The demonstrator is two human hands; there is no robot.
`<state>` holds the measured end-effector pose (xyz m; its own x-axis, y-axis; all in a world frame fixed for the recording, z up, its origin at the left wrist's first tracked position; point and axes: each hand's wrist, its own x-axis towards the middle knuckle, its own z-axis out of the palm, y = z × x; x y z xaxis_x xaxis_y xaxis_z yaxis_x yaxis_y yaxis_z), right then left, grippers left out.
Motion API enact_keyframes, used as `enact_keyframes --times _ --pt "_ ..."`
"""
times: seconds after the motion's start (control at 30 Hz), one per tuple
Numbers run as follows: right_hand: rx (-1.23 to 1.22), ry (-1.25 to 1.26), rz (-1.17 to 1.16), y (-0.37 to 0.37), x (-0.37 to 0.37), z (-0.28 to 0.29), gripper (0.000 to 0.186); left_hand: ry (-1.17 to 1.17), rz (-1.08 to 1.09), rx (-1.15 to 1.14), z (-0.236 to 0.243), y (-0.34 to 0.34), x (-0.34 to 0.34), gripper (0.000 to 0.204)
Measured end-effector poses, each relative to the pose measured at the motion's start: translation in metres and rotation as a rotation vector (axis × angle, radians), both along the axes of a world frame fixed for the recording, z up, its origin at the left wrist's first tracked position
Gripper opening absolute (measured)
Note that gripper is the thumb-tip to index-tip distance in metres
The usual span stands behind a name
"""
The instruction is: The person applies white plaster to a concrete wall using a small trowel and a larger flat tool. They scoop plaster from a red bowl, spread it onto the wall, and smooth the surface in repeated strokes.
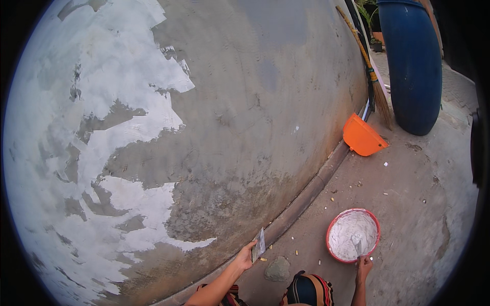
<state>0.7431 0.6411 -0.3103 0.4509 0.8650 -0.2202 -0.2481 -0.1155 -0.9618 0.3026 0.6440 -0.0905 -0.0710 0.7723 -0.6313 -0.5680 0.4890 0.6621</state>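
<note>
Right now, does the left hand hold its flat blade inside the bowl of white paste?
No, the left hand holds the flat blade near the wall, apart from the bowl.

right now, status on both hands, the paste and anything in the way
Left hand holding flat metal blade beside grey wall. Right hand gripping putty knife, tip at white paste inside red-rimmed basin. Possible snag: grey stone on ground.
</note>
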Motion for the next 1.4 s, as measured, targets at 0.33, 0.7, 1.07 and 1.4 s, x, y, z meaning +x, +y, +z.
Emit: enact_keyframes --times 0.33,0.7,1.07,1.4 --pt "0.283 0.04 0.034 0.063 -0.031 0.13 0.018 -0.045 -0.105 -0.021 0.012 0.012 0.048 0.032" --pt "0.201 0.1 0.114 0.078 -0.056 0.147 0.018 -0.028 -0.089 -0.078 -0.008 0.0 0.047 0.036" --pt "0.789 0.101 0.336 0.229 -0.202 0.387 0.035 -0.138 -0.135 -0.017 -0.048 0.023 0.035 0.032" --pt "0.931 -0.474 -0.103 0.291 -0.364 0.459 0.045 -0.114 -0.216 0.026 -0.029 0.021 0.037 0.035"
